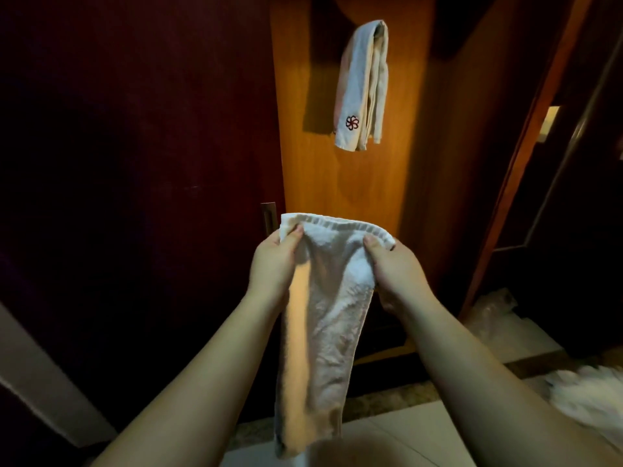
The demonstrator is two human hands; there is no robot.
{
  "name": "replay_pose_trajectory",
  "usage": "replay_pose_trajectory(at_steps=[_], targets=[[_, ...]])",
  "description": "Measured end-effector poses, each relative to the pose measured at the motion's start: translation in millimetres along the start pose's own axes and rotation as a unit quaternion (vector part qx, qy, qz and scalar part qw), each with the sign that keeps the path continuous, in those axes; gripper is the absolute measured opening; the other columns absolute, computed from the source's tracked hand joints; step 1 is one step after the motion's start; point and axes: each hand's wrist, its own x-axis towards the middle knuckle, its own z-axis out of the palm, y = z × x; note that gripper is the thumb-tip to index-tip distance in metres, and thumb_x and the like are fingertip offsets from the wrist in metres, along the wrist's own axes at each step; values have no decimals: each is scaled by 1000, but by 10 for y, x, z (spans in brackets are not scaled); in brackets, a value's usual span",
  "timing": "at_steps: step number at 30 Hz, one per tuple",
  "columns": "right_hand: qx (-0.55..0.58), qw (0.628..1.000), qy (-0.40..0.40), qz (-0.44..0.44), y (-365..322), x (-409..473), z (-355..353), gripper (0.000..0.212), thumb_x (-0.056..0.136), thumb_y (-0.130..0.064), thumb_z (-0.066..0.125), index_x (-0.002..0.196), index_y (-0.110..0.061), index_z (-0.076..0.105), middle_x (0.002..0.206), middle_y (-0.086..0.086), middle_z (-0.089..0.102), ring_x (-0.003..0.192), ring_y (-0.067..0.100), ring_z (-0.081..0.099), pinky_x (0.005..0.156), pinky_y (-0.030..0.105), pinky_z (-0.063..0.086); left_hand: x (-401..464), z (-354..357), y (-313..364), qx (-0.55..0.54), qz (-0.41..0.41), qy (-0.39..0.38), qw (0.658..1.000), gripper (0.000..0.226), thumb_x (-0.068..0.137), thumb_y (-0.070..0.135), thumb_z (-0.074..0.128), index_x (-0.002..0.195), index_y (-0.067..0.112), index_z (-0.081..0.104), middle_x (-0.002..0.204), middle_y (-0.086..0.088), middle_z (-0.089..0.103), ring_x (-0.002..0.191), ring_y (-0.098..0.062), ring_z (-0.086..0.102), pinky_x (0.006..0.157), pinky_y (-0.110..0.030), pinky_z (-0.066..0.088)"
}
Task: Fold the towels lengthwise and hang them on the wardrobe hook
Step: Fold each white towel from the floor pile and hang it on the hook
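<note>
Both forearms reach forward from the bottom of the view, bare, toward a wooden wardrobe panel (pixel 340 183). Between them hangs a white towel (pixel 323 325), held up by its top hem and dropping long and narrow toward the pale floor (pixel 387 429). Left hand (pixel 273 264) pinches the towel's upper left corner, thumb on the near face and fingers curled behind the cloth. Right hand (pixel 394 267) grips the upper right corner the same way, thumb pressed on the front just under the ribbed hem. That hem stretches nearly level between the two hands, and the cloth below gathers inward into soft vertical folds.

Higher up on the panel, a second towel (pixel 364 85) hangs folded lengthwise, draped over something at its top that is lost in shadow. It carries a small red flower logo (pixel 352 123) near its lower end and lies flat against the wood, well apart from the held towel.

Left of the panel stands a dark door (pixel 135 129) with a metal handle (pixel 268 217) at its edge, just beside the left hand. At lower right a blurred white heap (pixel 586 396) sits on the floor.
</note>
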Motion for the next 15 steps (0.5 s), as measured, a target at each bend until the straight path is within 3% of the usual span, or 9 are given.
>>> replay_pose_trajectory(at_steps=[2,5,7,9,11,13,15], targets=[[-49,997,56,-27,24,-157,128,26,100,-42,54,107,-24,71,99,-3,76,94,16,72,86,40,59,-132,113,-108,18,13,49,999,22,99,32,58,95,22,77,93,-1,78,91,-20,74,86,-43,57],[-97,990,70,-75,48,-370,243,21,104,-40,50,91,-31,63,86,-17,67,82,-1,64,67,11,46,-356,285,-228,24,36,102,994,24,102,34,53,92,27,73,89,7,77,84,-8,73,75,-30,56],[-112,987,56,-103,89,-440,291,9,105,-36,50,99,-39,57,85,-27,59,81,-11,59,63,2,40,-472,367,-287,22,39,102,994,23,102,34,53,91,29,72,88,10,76,82,-3,71,67,-20,54],[-116,986,36,-116,119,-447,297,11,104,-34,52,107,-43,57,85,-31,58,80,-25,54,63,-4,38,-535,386,-320,11,36,75,996,21,102,35,53,93,30,73,89,13,76,80,0,72,61,-13,51],[-114,986,31,-120,63,-398,226,13,103,-34,53,105,-43,62,85,-32,62,82,-29,52,67,-1,39,-493,307,-290,-3,36,67,997,21,101,34,55,93,31,74,90,12,77,83,-3,73,65,-18,53],[-85,988,43,-120,-36,-305,80,13,99,-36,57,99,-39,69,91,-27,71,88,-16,63,80,15,49,-354,156,-206,-33,41,52,997,21,101,27,57,91,27,75,93,3,78,87,-13,74,75,-29,55],[-45,992,11,-117,-156,-196,-99,18,90,-40,63,100,-32,75,99,-13,77,94,4,71,87,34,55,-201,-30,-79,-89,33,-9,995,19,99,18,59,92,18,77,96,-9,77,89,-23,73,80,-36,57]])
